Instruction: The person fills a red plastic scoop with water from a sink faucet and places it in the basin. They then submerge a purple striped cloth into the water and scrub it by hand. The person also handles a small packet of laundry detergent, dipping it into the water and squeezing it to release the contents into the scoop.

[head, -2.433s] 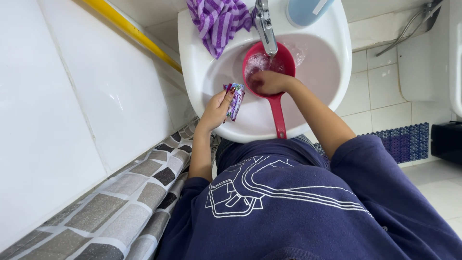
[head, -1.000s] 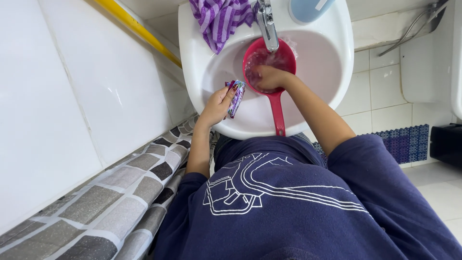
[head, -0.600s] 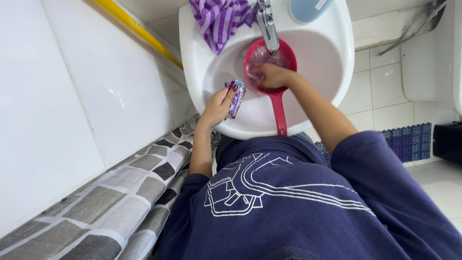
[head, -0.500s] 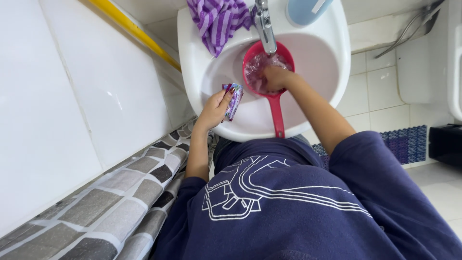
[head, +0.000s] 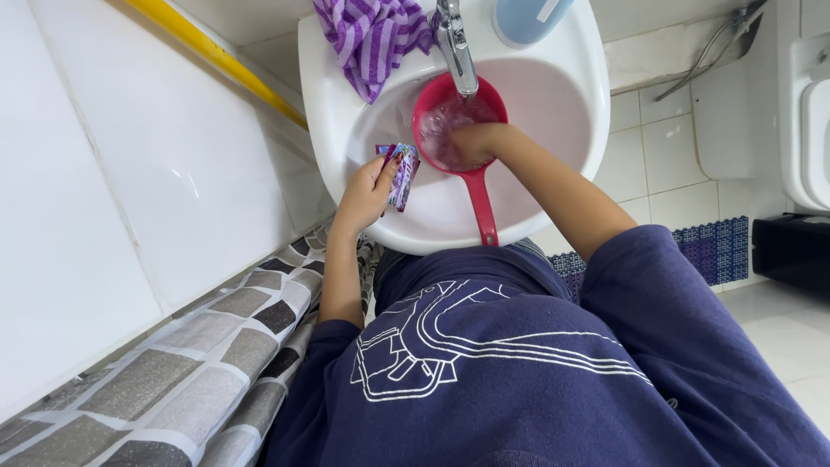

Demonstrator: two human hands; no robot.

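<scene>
The red dipper [head: 456, 121] sits in the white sink [head: 575, 130], directly under the tap [head: 456, 47], with its bowl toward the wall and its long handle running straight back toward the person, ending near the front rim of the sink. The bowl holds water, cloudy and rippled; whether the tap is running cannot be told for sure.

The right hand [head: 475, 143] is down inside the dipper's bowl, in the water, fingers curled and partly hidden, so whether it grips anything there cannot be told. It does not hold the handle, which lies free just below the wrist.

The left hand [head: 370, 188] is closed on a small purple sachet [head: 400, 173], pinched between thumb and fingers at its lower end, the packet standing roughly upright and tilted a little toward the dipper. The sachet hangs over the sink's basin, just beside the dipper's left rim but apart from it. So the sachet lies to the left of the bowl, and the left hand is the nearer one to it; the right hand is already at the bowl.

A purple striped cloth [head: 372, 39] drapes over the sink's back left rim, hanging partly into the basin. A pale blue bottle [head: 529, 15] stands at the back rim, right of the tap.
</scene>
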